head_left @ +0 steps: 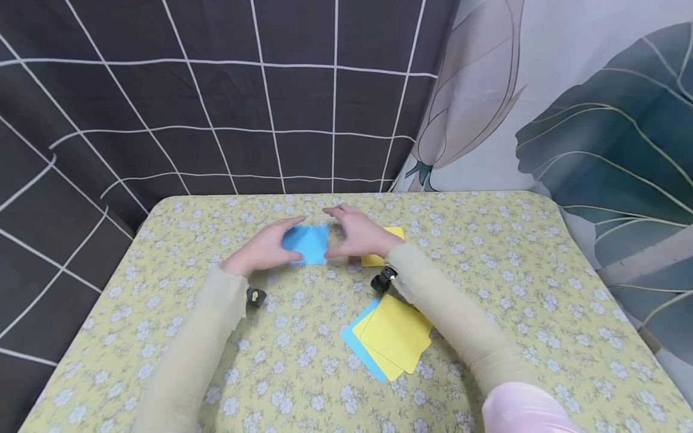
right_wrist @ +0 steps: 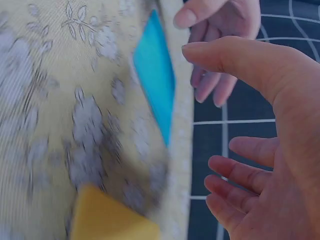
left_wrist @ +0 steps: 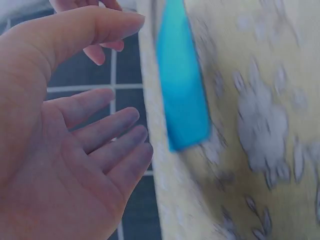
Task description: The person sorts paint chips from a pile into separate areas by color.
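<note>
A blue paper square [head_left: 305,243] lies flat on the flowered tablecloth, between my two hands. My left hand [head_left: 265,245] stands at its left side, thumb and fingers spread apart. On the opposite side is my right hand [head_left: 360,233], thumb low and fingers reaching over the far side. Both palms show bare in the wrist views, and the blue square [left_wrist: 184,80] lies beyond the left fingertips. From the right wrist, the blue square [right_wrist: 156,75] appears just past the thumb. A yellow paper square [head_left: 394,231] sits partly hidden beneath my right wrist.
Nearer me, yellow squares [head_left: 397,334] overlap a light blue square [head_left: 357,344], fanned out beside my right forearm. A dark gridded curtain [head_left: 298,102] hangs behind the table's far edge [head_left: 352,195], with a leaf-patterned cloth [head_left: 612,144] at right. Small black cameras sit on both wrists.
</note>
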The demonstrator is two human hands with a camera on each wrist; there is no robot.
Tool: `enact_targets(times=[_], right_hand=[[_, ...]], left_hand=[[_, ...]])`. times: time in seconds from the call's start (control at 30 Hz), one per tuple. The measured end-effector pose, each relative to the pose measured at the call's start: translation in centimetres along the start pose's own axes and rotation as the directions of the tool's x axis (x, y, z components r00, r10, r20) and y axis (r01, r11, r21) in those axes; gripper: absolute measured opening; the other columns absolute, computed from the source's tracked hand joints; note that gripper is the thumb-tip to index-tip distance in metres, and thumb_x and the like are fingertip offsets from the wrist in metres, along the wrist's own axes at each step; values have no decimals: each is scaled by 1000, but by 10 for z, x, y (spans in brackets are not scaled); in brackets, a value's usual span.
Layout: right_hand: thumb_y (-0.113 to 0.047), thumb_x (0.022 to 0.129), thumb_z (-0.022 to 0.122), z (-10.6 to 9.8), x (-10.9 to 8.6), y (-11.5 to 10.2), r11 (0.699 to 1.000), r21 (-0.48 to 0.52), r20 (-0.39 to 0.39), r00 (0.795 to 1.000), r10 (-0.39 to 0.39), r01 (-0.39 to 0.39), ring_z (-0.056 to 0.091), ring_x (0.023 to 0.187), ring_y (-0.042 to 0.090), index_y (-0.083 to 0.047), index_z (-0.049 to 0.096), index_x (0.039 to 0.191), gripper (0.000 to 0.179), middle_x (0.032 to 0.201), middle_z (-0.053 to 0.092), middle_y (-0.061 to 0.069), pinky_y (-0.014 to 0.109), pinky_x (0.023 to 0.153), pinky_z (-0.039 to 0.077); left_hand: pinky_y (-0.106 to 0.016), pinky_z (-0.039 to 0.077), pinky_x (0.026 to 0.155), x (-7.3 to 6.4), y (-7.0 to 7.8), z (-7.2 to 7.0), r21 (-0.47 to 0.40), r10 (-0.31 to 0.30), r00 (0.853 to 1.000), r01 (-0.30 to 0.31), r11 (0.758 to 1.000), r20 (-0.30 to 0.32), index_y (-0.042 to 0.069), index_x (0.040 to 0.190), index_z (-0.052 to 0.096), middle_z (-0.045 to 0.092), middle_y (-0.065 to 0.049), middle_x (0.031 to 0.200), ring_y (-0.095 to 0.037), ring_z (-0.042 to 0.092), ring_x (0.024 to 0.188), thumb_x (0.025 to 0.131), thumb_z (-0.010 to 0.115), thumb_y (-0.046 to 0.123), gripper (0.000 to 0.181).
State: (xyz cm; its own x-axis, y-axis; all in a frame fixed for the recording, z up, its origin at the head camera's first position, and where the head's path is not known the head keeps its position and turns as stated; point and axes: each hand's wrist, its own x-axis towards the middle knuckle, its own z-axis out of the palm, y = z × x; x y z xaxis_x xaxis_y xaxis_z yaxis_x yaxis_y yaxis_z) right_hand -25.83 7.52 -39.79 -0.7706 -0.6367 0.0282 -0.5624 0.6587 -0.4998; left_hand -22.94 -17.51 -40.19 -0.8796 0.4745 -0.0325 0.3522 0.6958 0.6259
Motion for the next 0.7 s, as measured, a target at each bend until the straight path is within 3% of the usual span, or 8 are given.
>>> enact_targets(times=[0.17,0.3,0.47,0.7], right_hand=[[-43,76,86,-19,-31,0,1000,-30,-10,1000,-10,10,43,136,31,-6,37,157,102,150,44,14,49,113,38],[-43,76,87,-27,-61,0,999,-48,2,1000,9,-9,38,142,33,-6,37,157,101,156,39,14,50,116,34],[-44,78,87,-31,-103,3,997,-66,14,999,49,-48,39,141,32,-5,37,156,100,156,40,15,51,114,37],[-53,75,87,-31,-151,6,994,-88,-17,998,65,-67,40,141,36,-3,37,156,107,154,42,19,54,114,36]], left_hand=[[-58,33,115,-10,27,8,30,68,997,-67,997,-25,7,157,37,39,-19,157,-40,38,141,88,79,28,84],[-55,32,116,-19,48,22,32,132,991,-131,991,-9,10,157,39,39,-14,158,-35,36,144,90,79,31,81],[-48,26,120,-30,68,43,41,218,974,-220,975,54,6,156,39,37,-12,160,-30,32,147,89,80,32,83],[-39,26,121,-37,92,72,52,270,944,-284,957,188,9,157,40,38,-8,160,-22,31,148,87,81,42,87]])
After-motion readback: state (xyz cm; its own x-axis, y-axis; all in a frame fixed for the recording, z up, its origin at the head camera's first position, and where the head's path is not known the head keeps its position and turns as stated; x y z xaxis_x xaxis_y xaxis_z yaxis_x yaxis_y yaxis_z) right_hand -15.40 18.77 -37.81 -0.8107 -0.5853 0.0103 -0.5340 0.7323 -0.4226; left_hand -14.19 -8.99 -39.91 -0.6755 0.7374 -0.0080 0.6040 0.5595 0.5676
